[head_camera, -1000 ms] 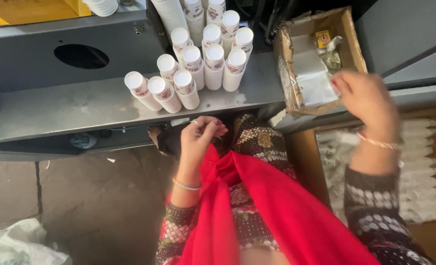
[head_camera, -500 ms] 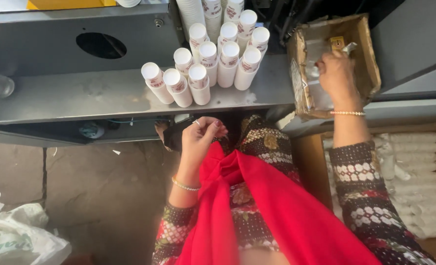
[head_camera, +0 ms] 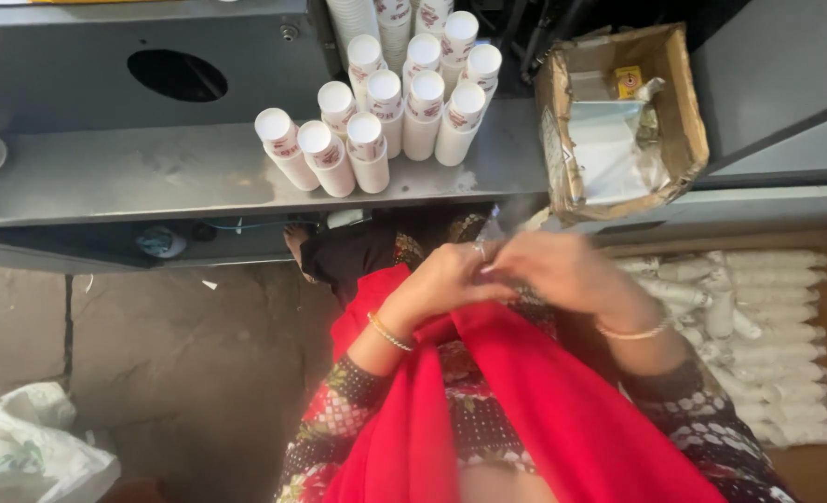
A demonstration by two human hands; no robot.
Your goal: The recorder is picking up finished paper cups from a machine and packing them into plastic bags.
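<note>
Left hand: the left hand (head_camera: 446, 279) sits at the centre of the frame, just below the shelf edge, fingers curled inward toward the right hand; a ring shows on one finger and a thin bangle on the wrist. Whether it grips anything cannot be told.
Right hand: the right hand (head_camera: 562, 270) lies just right of centre, blurred, its fingertips meeting those of the left hand. Fingers are partly bent; any object between the two hands is too small or too blurred to make out.
Nearest things: the white tubes (head_camera: 386, 121) stand upright in a tight cluster on the grey metal shelf (head_camera: 153, 172), in the upper middle of the frame, above and slightly left of both hands, apart from them.
Cardboard box: the open cardboard box (head_camera: 679, 112) rests at the upper right, above the right hand, not touched. It holds crumpled silvery wrapping and a small yellow item.
Tray of tubes: rows of white tubes lying flat (head_camera: 758, 345) fill the right edge of the frame, beside the right forearm, lower than the shelf.
Clothing: a red scarf (head_camera: 525, 410) runs from the hands down to the bottom centre, over patterned sleeves.
Shelf detail: a dark round opening (head_camera: 176, 74) sits in the grey panel at the upper left.
Floor: a white plastic bag (head_camera: 22, 447) lies at the lower left on grey stone paving.
</note>
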